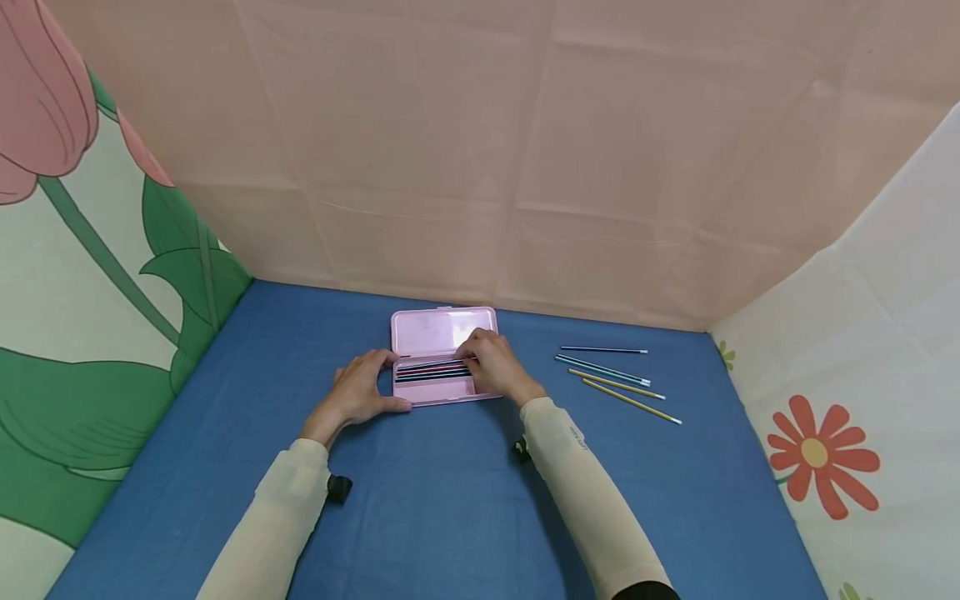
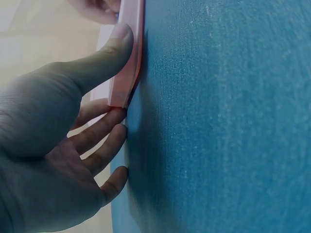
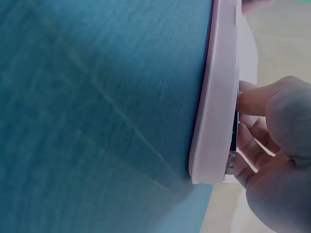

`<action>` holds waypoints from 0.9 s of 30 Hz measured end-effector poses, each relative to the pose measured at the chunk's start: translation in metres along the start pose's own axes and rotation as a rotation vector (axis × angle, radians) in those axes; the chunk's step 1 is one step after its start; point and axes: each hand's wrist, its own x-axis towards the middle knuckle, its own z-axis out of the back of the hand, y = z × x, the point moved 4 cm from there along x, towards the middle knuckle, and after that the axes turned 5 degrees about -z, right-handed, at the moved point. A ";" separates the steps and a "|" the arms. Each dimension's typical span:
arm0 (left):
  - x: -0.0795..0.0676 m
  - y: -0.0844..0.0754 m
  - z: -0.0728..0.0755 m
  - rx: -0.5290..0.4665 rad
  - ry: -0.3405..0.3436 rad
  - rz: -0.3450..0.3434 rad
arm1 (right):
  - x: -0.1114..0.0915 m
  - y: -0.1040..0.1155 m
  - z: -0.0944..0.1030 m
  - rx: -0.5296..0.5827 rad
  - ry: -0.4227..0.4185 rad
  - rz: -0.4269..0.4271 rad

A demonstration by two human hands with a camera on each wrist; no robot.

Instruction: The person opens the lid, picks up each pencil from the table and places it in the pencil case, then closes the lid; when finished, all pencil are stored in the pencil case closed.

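An open pink pencil case [image 1: 422,333] lies on the blue cloth, its lid tipped back on the far side. Several dark pencils [image 1: 431,372] and a reddish one lie lengthwise in its tray. My left hand [image 1: 358,390] grips the case's left end, thumb [image 2: 114,48] against the near wall and fingers around the end and far side. Over the right part of the tray, my right hand [image 1: 493,367] pinches a dark pencil [image 3: 234,133] with a silvery end, seen just above the rim in the right wrist view. The fingers hide part of that pencil.
Right of the case lie a dark pencil [image 1: 603,350], teal pencils [image 1: 600,368] and two yellow pencils [image 1: 630,401], roughly parallel with white tips to the right. A beige backdrop [image 1: 495,167] rises behind the blue cloth [image 1: 435,500]; printed panels stand at both sides.
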 end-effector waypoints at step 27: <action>0.000 0.003 -0.001 -0.002 -0.010 -0.017 | -0.025 -0.009 0.030 0.070 -0.032 -0.049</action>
